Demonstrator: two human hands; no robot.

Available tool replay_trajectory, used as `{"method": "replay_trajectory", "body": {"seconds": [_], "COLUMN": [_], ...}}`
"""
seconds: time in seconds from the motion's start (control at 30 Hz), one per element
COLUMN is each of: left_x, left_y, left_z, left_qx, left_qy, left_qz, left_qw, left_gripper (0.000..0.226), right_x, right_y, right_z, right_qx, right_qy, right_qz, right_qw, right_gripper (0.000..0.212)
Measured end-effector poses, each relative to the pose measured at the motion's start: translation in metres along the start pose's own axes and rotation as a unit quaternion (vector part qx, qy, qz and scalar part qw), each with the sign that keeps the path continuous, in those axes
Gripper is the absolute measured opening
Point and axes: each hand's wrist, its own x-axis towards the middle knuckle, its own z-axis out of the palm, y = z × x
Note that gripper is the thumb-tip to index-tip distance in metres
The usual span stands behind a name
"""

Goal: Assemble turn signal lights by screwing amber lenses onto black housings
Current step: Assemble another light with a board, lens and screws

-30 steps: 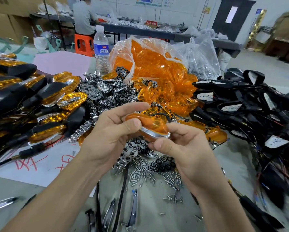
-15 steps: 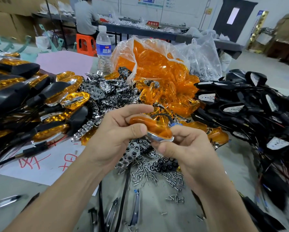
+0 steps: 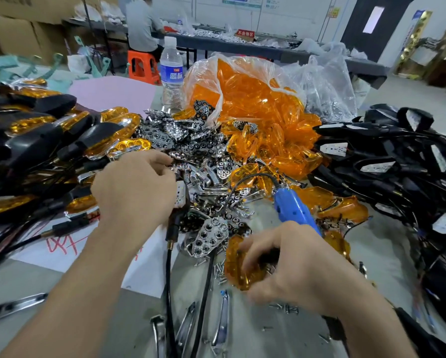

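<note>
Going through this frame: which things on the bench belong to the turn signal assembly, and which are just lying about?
Job in hand: amber lens held by the right hand; bag of amber lenses; black housings; loose screws; blue screwdriver; chrome reflectors; finished lights.
Lying about: water bottle; pink sheet; orange stool.

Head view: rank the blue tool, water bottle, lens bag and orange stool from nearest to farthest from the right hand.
From the right hand, gripping a lens:
1. Blue tool, just beyond it.
2. Lens bag, mid-table.
3. Water bottle, far table edge.
4. Orange stool, on the floor behind.
</note>
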Motion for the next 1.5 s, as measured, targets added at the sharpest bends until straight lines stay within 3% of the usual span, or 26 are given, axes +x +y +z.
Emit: {"method": "replay_trajectory", "body": {"seconds": [0.07, 0.13, 0.2, 0.23, 0.4, 0.53, 0.6, 0.7, 0.87, 1.0, 1.27, 1.4, 1.5], "left_x": [0.003, 0.003, 0.001, 0.0, -0.002, 0.002, 0.002, 0.004, 0.004, 0.002, 0.0, -0.003, -0.005], "left_y": [-0.004, -0.006, -0.007, -0.007, -0.009, -0.01, -0.011, -0.012, -0.008, 0.0, 0.003, 0.004, 0.004], "left_z": [0.0, 0.005, 0.012, 0.014, 0.021, 0.019, 0.019, 0.021, 0.019, 0.013, 0.009, 0.012, 0.015], "left_qx": [0.082, 0.147, 0.2, 0.204, 0.159, 0.041, -0.029, -0.178, -0.332, -0.405, -0.476, -0.456, -0.449], "left_qy": [0.015, -0.007, -0.059, -0.085, -0.182, -0.208, -0.215, -0.24, -0.326, -0.384, -0.477, -0.452, -0.435], "left_qz": [0.023, 0.029, 0.038, 0.04, 0.062, 0.021, -0.003, -0.058, -0.111, -0.123, -0.145, -0.124, -0.119], "left_qw": [0.996, 0.989, 0.977, 0.974, 0.968, 0.977, 0.976, 0.953, 0.878, 0.821, 0.724, 0.757, 0.771], "left_gripper": [0.019, 0.02, 0.028, 0.03, 0.051, 0.039, 0.035, 0.033, 0.042, 0.029, 0.034, 0.029, 0.032], "right_x": [0.0, 0.003, 0.01, 0.013, 0.03, 0.033, 0.029, 0.026, 0.022, 0.021, 0.018, 0.017, 0.016], "right_y": [-0.003, -0.004, -0.005, -0.007, -0.025, -0.029, -0.027, -0.022, -0.015, -0.016, -0.019, -0.019, -0.02], "right_z": [-0.001, 0.002, 0.011, 0.018, 0.053, 0.055, 0.052, 0.048, 0.032, 0.03, 0.026, 0.023, 0.023], "right_qx": [0.066, 0.138, 0.124, 0.101, -0.059, -0.1, -0.052, 0.123, 0.359, 0.416, 0.52, 0.597, 0.573], "right_qy": [-0.004, 0.097, 0.216, 0.238, 0.118, 0.193, 0.242, 0.237, 0.28, 0.292, 0.314, 0.284, 0.286], "right_qz": [0.011, 0.013, 0.037, 0.052, 0.043, 0.04, 0.049, 0.073, 0.062, 0.04, 0.017, 0.009, 0.004], "right_qw": [0.998, 0.986, 0.968, 0.965, 0.99, 0.975, 0.968, 0.961, 0.888, 0.86, 0.794, 0.75, 0.768], "right_gripper": [0.028, 0.017, 0.015, 0.018, 0.058, 0.039, 0.025, 0.022, 0.022, 0.024, 0.017, 0.021, 0.025]}}
